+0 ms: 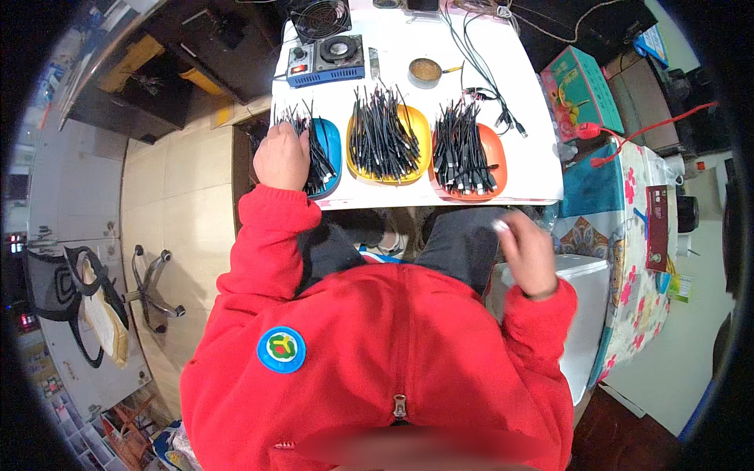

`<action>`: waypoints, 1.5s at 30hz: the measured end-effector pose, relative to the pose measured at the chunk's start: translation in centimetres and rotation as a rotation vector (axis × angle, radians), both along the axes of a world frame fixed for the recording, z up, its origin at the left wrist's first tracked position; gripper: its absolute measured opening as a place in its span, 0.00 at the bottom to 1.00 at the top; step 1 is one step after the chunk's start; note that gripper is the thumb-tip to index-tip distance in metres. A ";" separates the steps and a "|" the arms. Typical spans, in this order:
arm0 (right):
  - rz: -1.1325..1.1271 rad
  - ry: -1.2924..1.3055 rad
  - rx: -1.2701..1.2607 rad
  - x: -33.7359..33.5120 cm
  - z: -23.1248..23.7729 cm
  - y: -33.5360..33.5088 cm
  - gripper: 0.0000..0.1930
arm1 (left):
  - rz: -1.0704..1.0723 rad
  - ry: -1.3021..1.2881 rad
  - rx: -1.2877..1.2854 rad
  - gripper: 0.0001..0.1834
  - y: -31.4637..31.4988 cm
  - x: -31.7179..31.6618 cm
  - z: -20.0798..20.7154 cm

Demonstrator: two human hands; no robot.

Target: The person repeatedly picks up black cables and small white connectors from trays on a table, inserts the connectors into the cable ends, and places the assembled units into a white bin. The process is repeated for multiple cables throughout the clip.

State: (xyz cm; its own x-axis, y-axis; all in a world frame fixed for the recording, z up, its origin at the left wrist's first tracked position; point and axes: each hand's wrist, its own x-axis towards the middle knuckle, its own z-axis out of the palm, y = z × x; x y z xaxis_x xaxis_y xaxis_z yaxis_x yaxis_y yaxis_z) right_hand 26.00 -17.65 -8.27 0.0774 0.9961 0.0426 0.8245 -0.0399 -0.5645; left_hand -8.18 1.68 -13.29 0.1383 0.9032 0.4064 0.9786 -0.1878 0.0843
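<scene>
My left hand point(283, 160) reaches over the left side of the blue plate point(335, 163), fingers curled together at a heap of short black cables point(319, 166). Its fingertips are among the cable ends, and what they pinch is hidden. Off the table's front edge, above my right thigh, my right hand point(529, 253) is closed with thumb and fingers together. A small white spot shows at its fingertips, too blurred to name. More black cables point(383, 141) fill the yellow plate point(421, 122) in the middle, and others point(457, 153) lie on the orange plate point(492, 145) to the right.
Behind the plates on the white table point(534, 169) stand a blue soldering pot unit point(328, 63), a black fan point(320, 17) and a small round tin point(425, 72). Loose cables point(491, 86) trail at the back right. A green box point(585, 90) stands beyond the table's right edge.
</scene>
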 end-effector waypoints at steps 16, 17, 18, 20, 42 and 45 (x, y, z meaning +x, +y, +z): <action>-0.020 -0.275 0.024 -11.6 -5.0 19.5 0.07 | -0.013 -0.813 -0.183 0.10 0.6 -2.8 0.5; -0.020 -0.276 0.044 -11.6 -5.1 19.5 0.07 | -0.032 -0.873 -0.140 0.09 0.6 -2.9 0.5; -0.012 -0.273 0.067 -11.5 -5.2 19.5 0.07 | -0.064 -0.933 -0.086 0.09 0.7 -2.9 0.5; -0.009 -0.295 0.088 -11.4 -5.1 19.4 0.06 | -0.119 -1.028 -0.046 0.05 0.7 -2.9 0.9; 0.287 0.948 -0.069 -12.3 2.9 4.6 0.08 | -0.539 -2.077 -0.692 0.07 -11.6 6.3 7.5; 0.301 0.933 -0.010 -12.2 2.3 3.4 0.07 | -0.562 -2.088 -0.738 0.07 -12.8 6.5 7.5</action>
State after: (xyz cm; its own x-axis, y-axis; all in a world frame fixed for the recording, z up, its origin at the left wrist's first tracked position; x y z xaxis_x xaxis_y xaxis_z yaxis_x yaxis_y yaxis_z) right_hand 13.76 -14.25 -5.97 -0.1813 0.9798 0.0847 0.0239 0.0904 -0.9956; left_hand -1.66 -11.14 -5.75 0.3147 0.9492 0.0037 -0.6456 0.2113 0.7339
